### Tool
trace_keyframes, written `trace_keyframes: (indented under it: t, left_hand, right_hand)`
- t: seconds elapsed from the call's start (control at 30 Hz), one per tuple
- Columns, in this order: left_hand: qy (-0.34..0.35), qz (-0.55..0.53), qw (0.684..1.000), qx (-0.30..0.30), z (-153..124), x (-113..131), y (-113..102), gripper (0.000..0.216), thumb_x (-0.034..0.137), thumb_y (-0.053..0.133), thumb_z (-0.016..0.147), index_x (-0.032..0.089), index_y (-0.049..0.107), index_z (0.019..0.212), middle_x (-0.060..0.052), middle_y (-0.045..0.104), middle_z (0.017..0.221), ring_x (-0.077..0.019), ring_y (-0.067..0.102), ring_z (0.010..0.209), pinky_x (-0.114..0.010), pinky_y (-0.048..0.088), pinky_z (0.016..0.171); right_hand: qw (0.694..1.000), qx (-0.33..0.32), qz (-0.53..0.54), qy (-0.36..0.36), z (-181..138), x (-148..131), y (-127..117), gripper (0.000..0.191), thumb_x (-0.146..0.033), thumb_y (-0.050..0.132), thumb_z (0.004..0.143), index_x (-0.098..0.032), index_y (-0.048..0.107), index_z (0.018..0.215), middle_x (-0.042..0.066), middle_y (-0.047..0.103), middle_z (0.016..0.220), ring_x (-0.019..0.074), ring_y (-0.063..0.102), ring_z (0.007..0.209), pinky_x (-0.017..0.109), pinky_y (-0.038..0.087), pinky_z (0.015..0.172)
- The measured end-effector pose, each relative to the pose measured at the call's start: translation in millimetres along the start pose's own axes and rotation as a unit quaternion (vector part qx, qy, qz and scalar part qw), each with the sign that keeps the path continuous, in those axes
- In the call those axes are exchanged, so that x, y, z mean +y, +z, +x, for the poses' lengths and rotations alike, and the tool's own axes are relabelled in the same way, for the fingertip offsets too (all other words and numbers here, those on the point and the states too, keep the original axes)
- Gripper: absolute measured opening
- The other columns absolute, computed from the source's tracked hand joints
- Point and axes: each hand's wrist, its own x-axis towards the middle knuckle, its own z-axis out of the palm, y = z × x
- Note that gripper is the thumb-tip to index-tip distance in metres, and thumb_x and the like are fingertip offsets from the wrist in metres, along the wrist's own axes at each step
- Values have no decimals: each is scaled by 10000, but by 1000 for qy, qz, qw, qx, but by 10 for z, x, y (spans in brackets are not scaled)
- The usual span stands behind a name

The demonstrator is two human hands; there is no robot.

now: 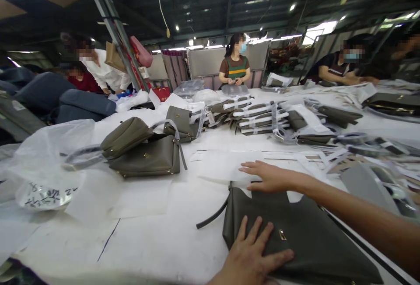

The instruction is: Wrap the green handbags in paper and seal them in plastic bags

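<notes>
Head view, bag (315,241): lying toward the tabletop's (141,237) near edge, right of centre.
Left hand (246,250): spreading flat on it, gripping nothing.
Right hand (267,178): extending over its far side, half-open, holding nothing visible.
Strap (215,217): trailing loose, could be snagging under a sliding bag.

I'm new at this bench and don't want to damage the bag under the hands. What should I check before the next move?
1. Left hand steadying the dark bag: ok, fingers spread on it.
2. Metal clasp uncovered: ok, it faces up.
3. Right hand off the bag: cannot tell; it reaches over the far edge, contact unclear.
4. Loose strap tucked in: not ok, it sticks out past the bag's left side.
5. Bag apart from the olive bags at left: ok.
6. Bag's inside checked: cannot tell, out of sight.
</notes>
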Motion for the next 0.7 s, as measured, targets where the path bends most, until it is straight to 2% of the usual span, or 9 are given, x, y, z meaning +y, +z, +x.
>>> trace_keyframes:
  t: [0.07, 0.13, 0.2, 0.27, 0.33, 0.47, 0.57, 0.7]
  left_hand:
    - [-11, -24, 999, -19, 7, 22, -92, 737, 725, 351, 904, 434, 120, 1540, -92, 223, 1614, -342, 251, 1462, -618, 371, 1094]
    - [-21, -39, 998, -35, 14, 47, -161, 708, 704, 357, 918, 446, 125, 1536, -69, 198, 1624, -331, 234, 1472, -620, 342, 1115]
    - [-30, -47, 997, -47, 21, 69, -191, 692, 692, 363, 924, 452, 140, 1533, -53, 178, 1632, -321, 217, 1481, -620, 317, 1133]
    - [-37, -52, 996, -58, 27, 84, -178, 677, 684, 369, 928, 455, 163, 1531, -46, 163, 1637, -315, 202, 1488, -617, 292, 1148]
    - [-45, -56, 995, -68, 31, 92, -131, 674, 680, 384, 926, 457, 178, 1528, -44, 153, 1641, -315, 185, 1493, -619, 269, 1158]
    - [-48, -45, 995, -76, 38, 95, -15, 740, 675, 494, 888, 463, 185, 1526, -55, 164, 1640, -345, 167, 1494, -646, 244, 1150]
    - [-45, -39, 996, -69, 46, 99, 15, 764, 663, 548, 865, 462, 213, 1521, -74, 218, 1624, -359, 222, 1475, -650, 244, 1143]
    - [-67, -61, 993, -74, 54, 125, -22, 744, 631, 604, 852, 467, 281, 1502, -77, 471, 1470, -314, 445, 1345, -553, 352, 1113]
  right_hand:
    - [996, 38, -76, 3, 283, -72, 271, 772, -283, 669, 787, -106, 407, 1492, 223, 308, 1562, 365, 298, 1449, 548, 225, 1194]
    - [990, 57, -128, 11, 537, -59, 491, 805, -82, 648, 708, -77, 414, 1478, 252, 323, 1546, 377, 310, 1440, 548, 267, 1178]
    - [987, 74, -140, 15, 669, -9, 575, 757, 23, 555, 712, -81, 450, 1454, 235, 397, 1512, 341, 364, 1420, 511, 324, 1163]
    - [987, 91, -129, 16, 619, 25, 521, 704, 66, 448, 759, -86, 461, 1446, 211, 437, 1494, 288, 386, 1415, 467, 348, 1161]
    - [985, 117, -125, 13, 379, 6, 391, 700, 82, 379, 781, -87, 446, 1457, 202, 418, 1509, 267, 362, 1431, 447, 348, 1165]
    - [971, 186, -147, -1, -444, -209, 229, 738, 78, 379, 772, -138, 429, 1476, 171, 408, 1526, 288, 359, 1430, 481, 364, 1149]
    - [970, 186, -155, 7, -1042, -417, 372, 714, 47, 403, 788, -160, 439, 1471, 166, 424, 1517, 299, 408, 1400, 494, 401, 1121]
    - [981, 135, -135, 22, -1486, -518, 776, 719, 27, 421, 797, -192, 427, 1481, 165, 422, 1518, 315, 422, 1390, 528, 425, 1089]
